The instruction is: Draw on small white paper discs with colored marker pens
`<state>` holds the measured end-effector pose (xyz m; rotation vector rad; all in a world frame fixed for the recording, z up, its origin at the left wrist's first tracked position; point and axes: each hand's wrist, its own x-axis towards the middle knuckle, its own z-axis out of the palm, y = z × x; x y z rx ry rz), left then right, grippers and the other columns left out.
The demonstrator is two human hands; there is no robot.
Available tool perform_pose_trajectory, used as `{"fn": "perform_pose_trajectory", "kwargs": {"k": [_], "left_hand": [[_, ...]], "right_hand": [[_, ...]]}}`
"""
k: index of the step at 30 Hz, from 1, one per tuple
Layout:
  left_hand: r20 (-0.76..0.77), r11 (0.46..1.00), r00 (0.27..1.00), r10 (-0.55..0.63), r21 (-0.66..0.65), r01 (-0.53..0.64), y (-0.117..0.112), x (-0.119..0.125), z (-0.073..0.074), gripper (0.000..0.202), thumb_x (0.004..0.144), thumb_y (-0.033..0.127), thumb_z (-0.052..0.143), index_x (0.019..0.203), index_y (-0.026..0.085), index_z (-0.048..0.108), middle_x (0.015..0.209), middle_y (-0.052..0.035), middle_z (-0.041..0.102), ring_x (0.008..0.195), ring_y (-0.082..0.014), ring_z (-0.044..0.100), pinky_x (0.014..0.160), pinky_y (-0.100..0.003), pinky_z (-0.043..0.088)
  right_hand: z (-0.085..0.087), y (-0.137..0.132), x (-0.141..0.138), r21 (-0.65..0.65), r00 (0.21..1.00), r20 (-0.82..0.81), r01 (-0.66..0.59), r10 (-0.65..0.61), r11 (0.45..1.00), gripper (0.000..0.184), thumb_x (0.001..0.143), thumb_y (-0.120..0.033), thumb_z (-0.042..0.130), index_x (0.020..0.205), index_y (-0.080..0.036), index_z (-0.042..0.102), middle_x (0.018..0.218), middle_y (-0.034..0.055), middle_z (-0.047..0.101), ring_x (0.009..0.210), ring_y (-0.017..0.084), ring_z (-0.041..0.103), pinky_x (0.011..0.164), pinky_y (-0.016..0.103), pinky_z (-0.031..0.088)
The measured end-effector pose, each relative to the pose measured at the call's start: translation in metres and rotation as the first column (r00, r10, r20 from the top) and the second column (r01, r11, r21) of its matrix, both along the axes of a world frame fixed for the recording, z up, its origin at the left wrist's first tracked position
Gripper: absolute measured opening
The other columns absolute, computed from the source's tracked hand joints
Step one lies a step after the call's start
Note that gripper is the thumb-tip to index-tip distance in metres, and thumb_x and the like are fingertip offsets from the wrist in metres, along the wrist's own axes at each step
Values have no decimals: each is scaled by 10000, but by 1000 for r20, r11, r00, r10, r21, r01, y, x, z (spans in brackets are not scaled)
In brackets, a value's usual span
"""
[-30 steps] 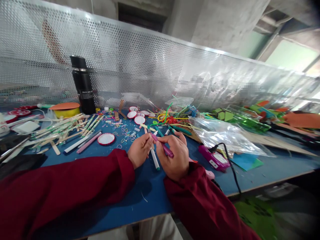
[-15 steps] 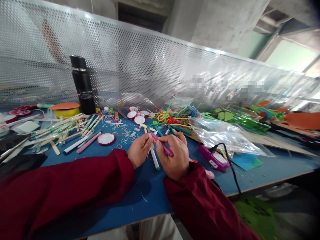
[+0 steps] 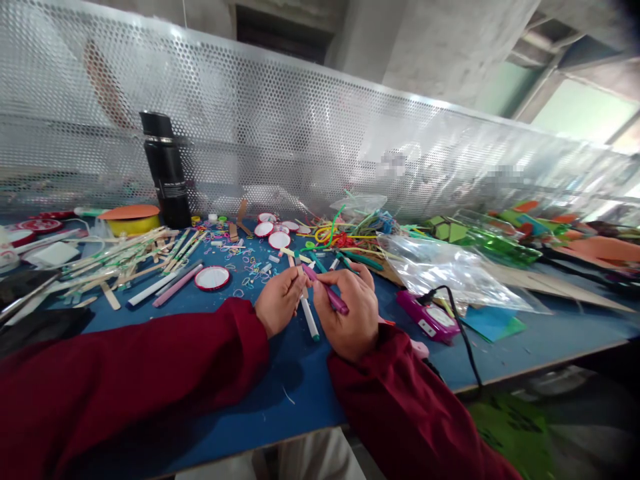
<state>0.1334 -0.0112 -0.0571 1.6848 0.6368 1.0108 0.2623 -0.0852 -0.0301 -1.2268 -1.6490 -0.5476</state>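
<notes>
In the middle of the head view my left hand (image 3: 279, 303) is closed in a pinch on a small wooden craft stick (image 3: 301, 272), mostly covered by the fingers. My right hand (image 3: 350, 310) grips a slim purple pen-like tool (image 3: 336, 300), its front end close to the stick; whether it is a marker or a cutter I cannot tell. Both hands are close together above the blue table. Below and between them lies a white marker with a teal end (image 3: 310, 321).
Craft sticks (image 3: 115, 263) and markers (image 3: 177, 285) lie left, near a black bottle (image 3: 167, 173). White-and-red round lids (image 3: 213, 278), small rubber bands and coloured cords (image 3: 345, 237) spread behind. Right are a purple power strip (image 3: 430, 317), plastic bags and cardboard. A perforated metal panel (image 3: 300, 127) stands behind.
Almost nothing differs. The purple tool's rear end has shifted very slightly to the right in my right hand; my left hand stays put.
</notes>
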Motion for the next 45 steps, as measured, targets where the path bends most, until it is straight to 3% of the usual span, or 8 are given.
{"fn": "perform_pose_trajectory", "kwargs": {"k": [45], "left_hand": [[9, 1000, 1000, 1, 13, -1, 0, 0, 0, 392, 1004, 559, 468, 845, 203, 502, 586, 54, 445, 455, -89, 414, 449, -214, 358]], "right_hand": [[0, -1, 0, -17, 1000, -5, -9, 9, 1000, 93, 960, -247, 598, 872, -253, 627, 810, -14, 767, 747, 189, 691, 1053, 448, 413]]}}
